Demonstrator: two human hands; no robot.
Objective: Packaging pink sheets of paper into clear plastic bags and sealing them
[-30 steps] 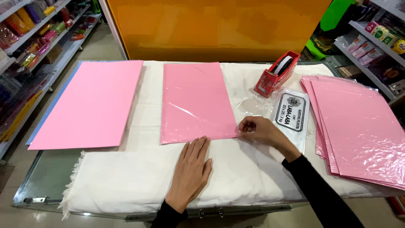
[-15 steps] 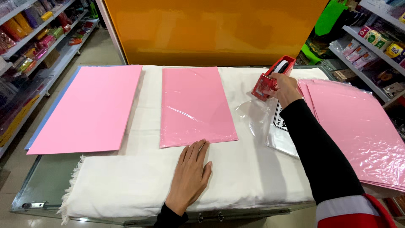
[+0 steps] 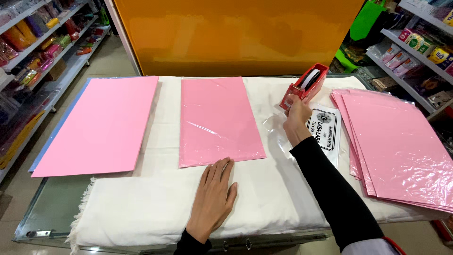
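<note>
Two hands are at work, and each carries its own risk. Your right hand (image 3: pixel 296 109), right of centre in the frame, has its fingers closed around the near end of the red tape dispenser (image 3: pixel 306 85), apparently pinching at the tape end; whether you already hold a strip between the fingertips I cannot tell, since the hand hides it. The dispenser stands loose on the white cloth (image 3: pixel 155 203), so a sharp pull could drag or tip it rather than tear the tape, and the cutter sits right by your fingers.

Your left hand (image 3: pixel 214 198) lies flat and spread on the cloth at lower centre, its fingertips just touching the near edge of the wrapped pink sheet (image 3: pixel 217 120). That is light contact only. If you lean toward the dispenser, the slick wrap could slide on the cloth and the fold at the near edge may spring open before the tape arrives.

A clear plastic bag (image 3: pixel 323 130) lies just beside your right wrist, under the sleeve. A sticky strip swung low could catch on it, or on the stack of wrapped sheets (image 3: pixel 401 141) at the right of the frame. The plain pink sheet (image 3: pixel 101 125) at the left lies well apart and looks safe from all this.
</note>
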